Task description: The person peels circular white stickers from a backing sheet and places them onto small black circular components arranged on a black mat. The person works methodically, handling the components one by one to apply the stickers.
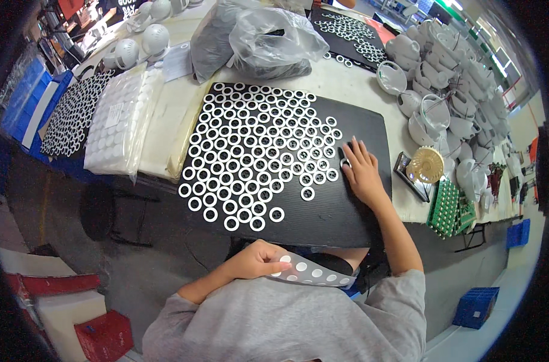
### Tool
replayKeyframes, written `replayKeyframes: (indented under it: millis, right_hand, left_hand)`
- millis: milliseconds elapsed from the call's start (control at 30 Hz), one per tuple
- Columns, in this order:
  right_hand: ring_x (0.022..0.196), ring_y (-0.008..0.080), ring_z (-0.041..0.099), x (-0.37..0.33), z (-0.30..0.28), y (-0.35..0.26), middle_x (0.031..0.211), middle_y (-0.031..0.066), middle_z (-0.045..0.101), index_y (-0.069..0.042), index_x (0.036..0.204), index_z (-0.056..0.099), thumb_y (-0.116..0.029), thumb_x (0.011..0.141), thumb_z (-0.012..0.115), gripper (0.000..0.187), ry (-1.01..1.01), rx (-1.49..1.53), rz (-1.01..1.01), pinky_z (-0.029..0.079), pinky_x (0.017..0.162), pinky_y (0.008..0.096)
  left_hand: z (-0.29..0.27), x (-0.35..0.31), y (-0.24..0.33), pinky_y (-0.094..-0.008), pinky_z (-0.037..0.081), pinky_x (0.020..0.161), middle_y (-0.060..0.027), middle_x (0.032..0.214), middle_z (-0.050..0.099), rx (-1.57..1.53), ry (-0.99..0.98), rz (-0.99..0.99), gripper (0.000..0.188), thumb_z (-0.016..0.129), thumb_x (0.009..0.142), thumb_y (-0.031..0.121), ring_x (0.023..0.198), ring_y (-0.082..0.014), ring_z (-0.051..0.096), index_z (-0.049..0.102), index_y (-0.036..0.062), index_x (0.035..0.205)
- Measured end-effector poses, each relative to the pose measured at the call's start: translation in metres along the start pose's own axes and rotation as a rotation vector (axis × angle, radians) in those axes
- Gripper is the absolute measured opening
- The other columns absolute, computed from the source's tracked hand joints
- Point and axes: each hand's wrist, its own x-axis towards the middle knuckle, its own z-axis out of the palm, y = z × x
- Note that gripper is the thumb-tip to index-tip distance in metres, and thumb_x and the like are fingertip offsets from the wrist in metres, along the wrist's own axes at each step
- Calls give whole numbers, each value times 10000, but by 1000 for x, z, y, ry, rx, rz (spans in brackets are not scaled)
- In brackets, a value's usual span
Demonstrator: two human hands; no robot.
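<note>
My left hand [254, 260] is closed on a strip of white round stickers [315, 274], thumb on top, held close to my body below the board's front edge. My right hand [364, 174] rests with fingers stretched out on the right part of a black board [323, 217]. Beside and partly under its fingers shows a white ring [345, 162]. To its left, many white rings with dark centres [245, 174] lie packed together across the board. A single ring [277, 214] sits a little apart near the front.
Plastic bags [274, 45] stand behind the board. On the left are a wrapped pack of white discs [120, 120] and another ring-covered board [75, 111]. To the right lie a gold round part [426, 165], green circuit boards [446, 205] and piled grey-white shells [431, 114].
</note>
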Motion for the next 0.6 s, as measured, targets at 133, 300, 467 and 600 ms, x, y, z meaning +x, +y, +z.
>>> replayKeyframes:
  millis: [133, 300, 467, 600]
  right_hand:
    - [1217, 308, 281, 26, 10, 9, 1333, 139, 284, -117, 1264, 337, -244, 853, 416, 437, 4, 20, 3, 226, 963, 429]
    - [1221, 304, 278, 53, 23, 23, 1332, 77, 311, -155, 1265, 340, -242, 864, 395, 415, 13, 35, -19, 224, 959, 446]
    - [1231, 302, 260, 73, 27, 29, 1336, 79, 305, -169, 1263, 354, -234, 870, 379, 399, -15, 51, -3, 206, 968, 436]
    - [1253, 288, 223, 88, 26, 28, 1350, 80, 282, -185, 1270, 357, -248, 882, 343, 394, -69, 92, 28, 154, 988, 422]
  left_hand:
    - [3, 0, 4, -218, 393, 549, -80, 767, 609, -42, 35, 16, 179, 566, 795, 125, 631, -78, 509, 596, -47, 834]
    - [6, -1, 2, -200, 354, 498, -36, 691, 583, -76, 76, 66, 194, 571, 803, 160, 565, -45, 452, 597, -32, 808]
    - [1, -3, 3, -230, 401, 556, -97, 785, 616, -32, 42, 26, 161, 570, 787, 100, 641, -91, 521, 584, -60, 788]
    - [3, -5, -3, -208, 351, 491, -42, 675, 574, -46, 104, 102, 196, 575, 799, 155, 557, -50, 451, 589, -39, 770]
